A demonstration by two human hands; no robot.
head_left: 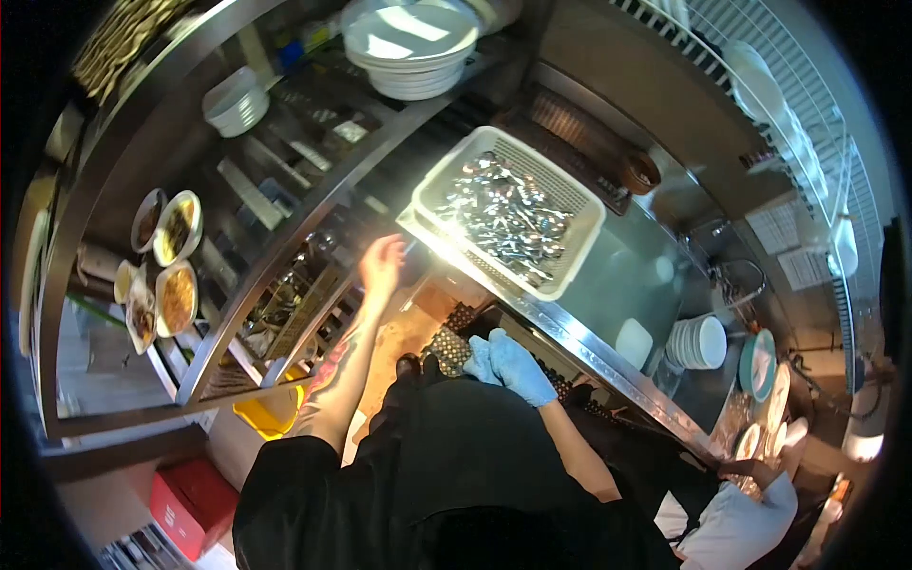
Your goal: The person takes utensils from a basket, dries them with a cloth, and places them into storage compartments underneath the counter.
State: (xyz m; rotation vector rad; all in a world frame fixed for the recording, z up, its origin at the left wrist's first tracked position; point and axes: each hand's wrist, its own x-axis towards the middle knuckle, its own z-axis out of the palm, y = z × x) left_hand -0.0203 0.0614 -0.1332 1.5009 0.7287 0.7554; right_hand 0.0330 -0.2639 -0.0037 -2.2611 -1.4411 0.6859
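My left hand point(382, 264) is bare, raised near the front left corner of a white plastic basket point(576, 275), with its fingers loosely apart and nothing in them. A large pile of shiny metal cutlery point(508, 218) lies in the basket on the steel counter. My right hand point(522, 369), in a light blue glove, is low in front of my black apron, below the counter edge. Its fingers are bent around a crumpled light blue piece point(482, 361), which I cannot make out clearly.
Shelves at the left hold bowls of food point(177, 299) and stacked white plates point(413, 57). More bowls point(698, 342) stand by the sink at the right. Another person's white sleeve point(746, 527) is at the lower right. A wire rack point(807, 104) hangs above. A red box point(193, 508) is lower left.
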